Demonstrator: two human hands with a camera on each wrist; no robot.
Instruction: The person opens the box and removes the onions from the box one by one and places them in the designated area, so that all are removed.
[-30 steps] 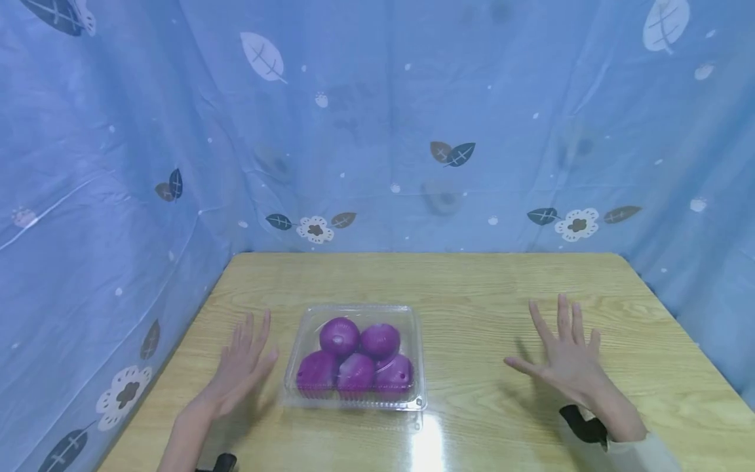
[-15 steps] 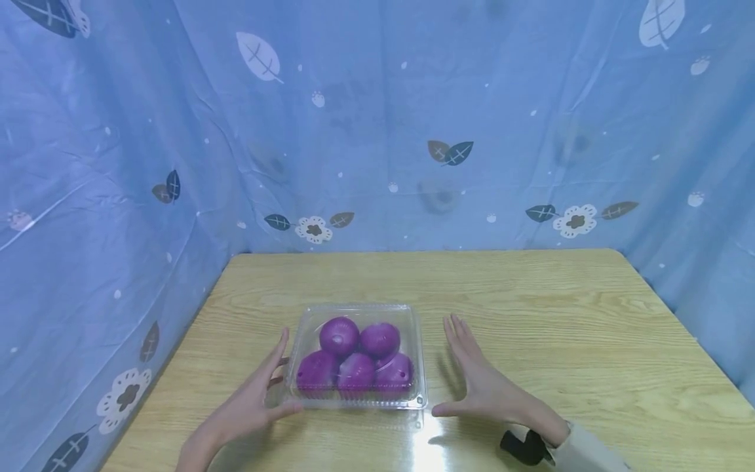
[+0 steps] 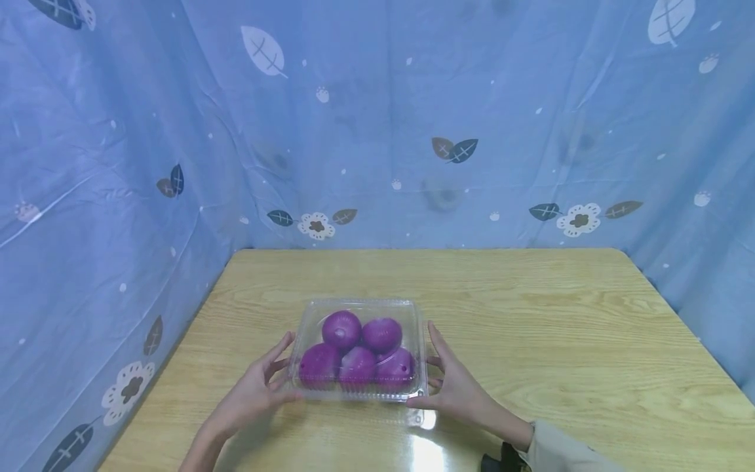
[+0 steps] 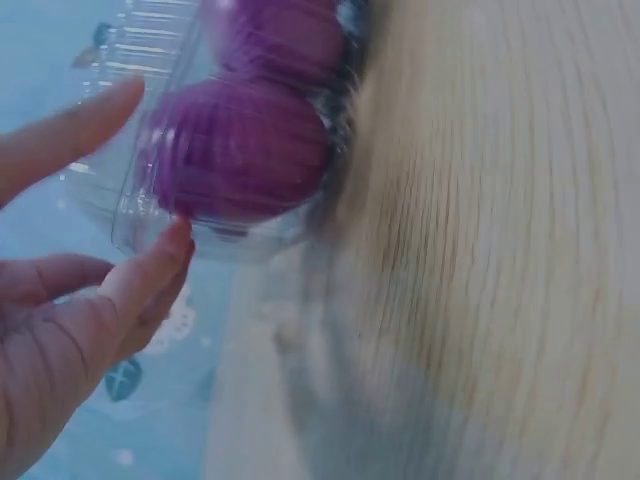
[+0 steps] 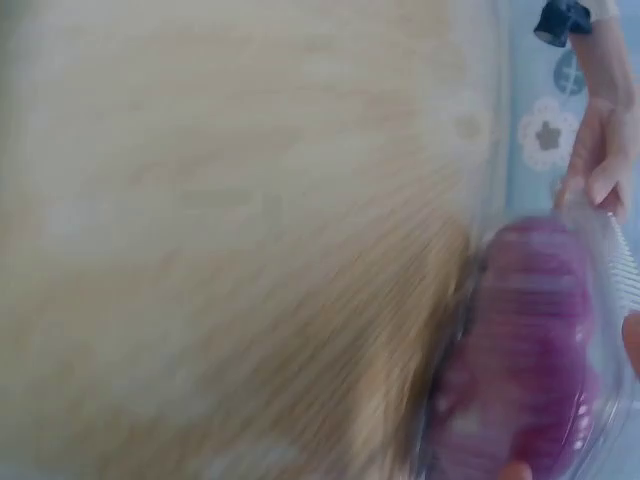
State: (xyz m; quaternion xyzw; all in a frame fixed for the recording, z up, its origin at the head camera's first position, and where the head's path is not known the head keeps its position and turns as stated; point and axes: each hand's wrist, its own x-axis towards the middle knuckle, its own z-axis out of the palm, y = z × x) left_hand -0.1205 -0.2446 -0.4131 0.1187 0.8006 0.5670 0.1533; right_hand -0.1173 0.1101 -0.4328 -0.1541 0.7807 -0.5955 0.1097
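Observation:
A clear plastic clamshell box [image 3: 361,396] with a ribbed rim holds several round purple things that look like red onions [image 3: 341,330]. My left hand [image 3: 250,396] grips its left side, thumb at the near left corner and fingers along the side wall. On the opposite side my right hand [image 3: 463,393] holds the box, its thumb over the near right corner and some fingertips tucked behind the wall. The left wrist view shows left fingertips [image 4: 178,235] against the plastic beside an onion [image 4: 240,150]. In the blurred right wrist view only bits of the right fingers show.
The box is over the left middle of a wooden table [image 3: 560,328]. Blue patterned cloth [image 3: 366,118] hangs behind the table and at both sides. Dark bands sit on the wrists, the right one [image 3: 504,459] below a light sleeve.
Both hands were spread apart, beside the box; they have come inward and now grip its two sides. The right hand travelled farther, leftward. The box has shifted slightly.

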